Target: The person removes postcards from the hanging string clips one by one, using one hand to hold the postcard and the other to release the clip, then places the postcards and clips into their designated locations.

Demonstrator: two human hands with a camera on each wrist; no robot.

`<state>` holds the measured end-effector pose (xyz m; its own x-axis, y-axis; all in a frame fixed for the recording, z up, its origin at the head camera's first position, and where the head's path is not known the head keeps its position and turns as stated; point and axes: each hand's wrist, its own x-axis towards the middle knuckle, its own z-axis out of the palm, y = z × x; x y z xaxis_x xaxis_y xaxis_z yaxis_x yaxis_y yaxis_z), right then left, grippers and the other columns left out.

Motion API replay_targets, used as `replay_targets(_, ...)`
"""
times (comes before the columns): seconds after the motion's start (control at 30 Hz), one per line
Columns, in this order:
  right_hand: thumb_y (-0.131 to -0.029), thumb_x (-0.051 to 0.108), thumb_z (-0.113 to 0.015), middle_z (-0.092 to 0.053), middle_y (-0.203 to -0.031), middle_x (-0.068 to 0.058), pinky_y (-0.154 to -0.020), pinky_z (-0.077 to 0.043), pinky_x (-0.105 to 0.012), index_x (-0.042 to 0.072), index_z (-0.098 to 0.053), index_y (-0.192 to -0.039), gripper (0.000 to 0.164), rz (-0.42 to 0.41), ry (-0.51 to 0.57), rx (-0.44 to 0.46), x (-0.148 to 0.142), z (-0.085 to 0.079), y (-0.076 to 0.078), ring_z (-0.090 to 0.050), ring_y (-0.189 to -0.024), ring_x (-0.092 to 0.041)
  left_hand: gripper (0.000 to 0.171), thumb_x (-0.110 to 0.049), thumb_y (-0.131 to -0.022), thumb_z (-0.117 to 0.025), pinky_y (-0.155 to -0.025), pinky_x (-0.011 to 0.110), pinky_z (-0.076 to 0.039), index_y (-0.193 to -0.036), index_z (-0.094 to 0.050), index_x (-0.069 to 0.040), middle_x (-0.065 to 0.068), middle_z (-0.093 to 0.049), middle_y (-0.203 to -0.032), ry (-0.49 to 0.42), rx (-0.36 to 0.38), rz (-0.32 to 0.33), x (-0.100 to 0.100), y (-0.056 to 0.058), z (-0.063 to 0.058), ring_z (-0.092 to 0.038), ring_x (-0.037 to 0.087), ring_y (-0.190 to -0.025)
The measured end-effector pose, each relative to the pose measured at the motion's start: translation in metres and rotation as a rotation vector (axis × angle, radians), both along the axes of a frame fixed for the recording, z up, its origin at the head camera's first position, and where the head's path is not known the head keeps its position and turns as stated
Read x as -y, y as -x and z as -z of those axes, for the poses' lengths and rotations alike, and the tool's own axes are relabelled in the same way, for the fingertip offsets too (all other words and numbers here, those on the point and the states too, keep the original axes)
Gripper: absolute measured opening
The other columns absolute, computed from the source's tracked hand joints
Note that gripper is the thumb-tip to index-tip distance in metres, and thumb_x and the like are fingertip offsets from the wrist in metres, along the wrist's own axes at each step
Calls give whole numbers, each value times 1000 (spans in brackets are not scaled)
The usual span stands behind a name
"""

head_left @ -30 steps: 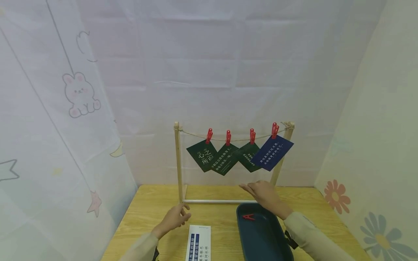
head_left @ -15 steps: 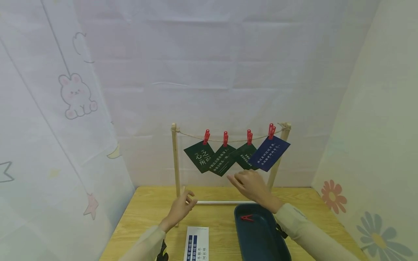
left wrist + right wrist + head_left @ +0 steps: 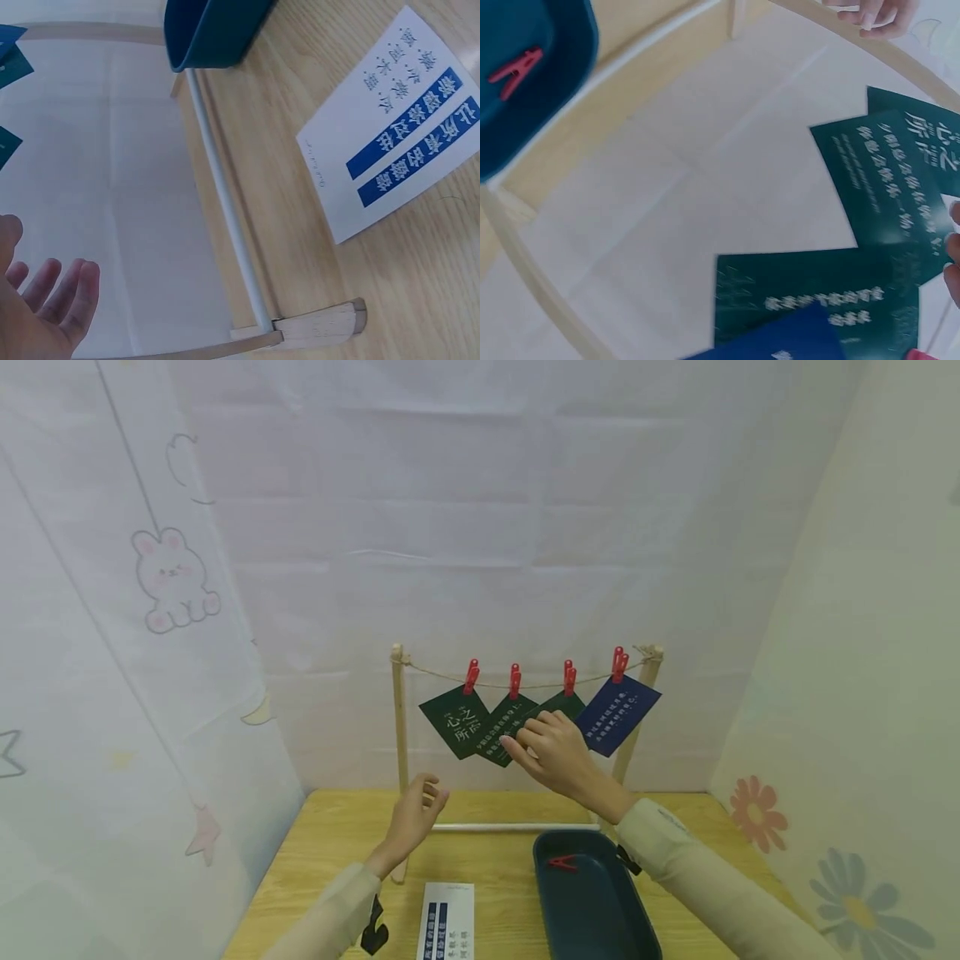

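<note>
My right hand is raised in front of the hanging cards, fingers loosely bent and thumb out, with nothing seen in its grasp. It partly hides two of three green cards; in the right wrist view its fingertips appear beside a green card. A blue card hangs at the right end. Red clothespins clip the cards to a thin string. My left hand, empty with relaxed fingers, hovers by the left post of the wooden rack.
On the wooden table lies a white card with blue bands. To its right, a dark blue tray holds a red clothespin. A white bar joins the rack's base. Cloth backdrops stand behind and beside.
My right hand has risen from above the tray to in front of the cards. The left hand has lifted from near the white card towards the left post. The head view has shifted slightly.
</note>
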<state>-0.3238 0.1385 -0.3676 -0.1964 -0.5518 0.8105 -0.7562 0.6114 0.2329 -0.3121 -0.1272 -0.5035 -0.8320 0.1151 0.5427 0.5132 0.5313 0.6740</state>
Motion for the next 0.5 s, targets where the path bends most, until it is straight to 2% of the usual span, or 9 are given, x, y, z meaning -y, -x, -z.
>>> replay_targets(0.2,-104,40,-49,-65,-76,-2,-72,-48,-40,11,-68,-74,45,-42,-7,-55,6,-28,0,-56,-73,-23,32,-22,-100,-62,-71,40,-57,-120,-55,2,12,-64,-98,-5,9,19,-5,4,-11,-67,27,-83)
replay_targets(0.33,-104,38,-51,-67,-93,-7,-81,-49,-43,9,-69,-87,38,-48,-41,-38,8,-45,2,-58,-88,-26,32,-20,-100,-62,-73,43,-56,-122,-54,2,14,-63,-101,-30,31,26,-9,5,-15,-66,29,-86)
replay_targets(0.5,-100,35,-58,-64,-110,-12,-91,-46,-47,5,-68,-103,31,-5,-56,13,16,-62,6,-57,-104,-31,30,-15,-100,-62,-75,44,-56,-123,-52,1,16,-62,-105,-60,38,1,-13,7,-20,-65,30,-87)
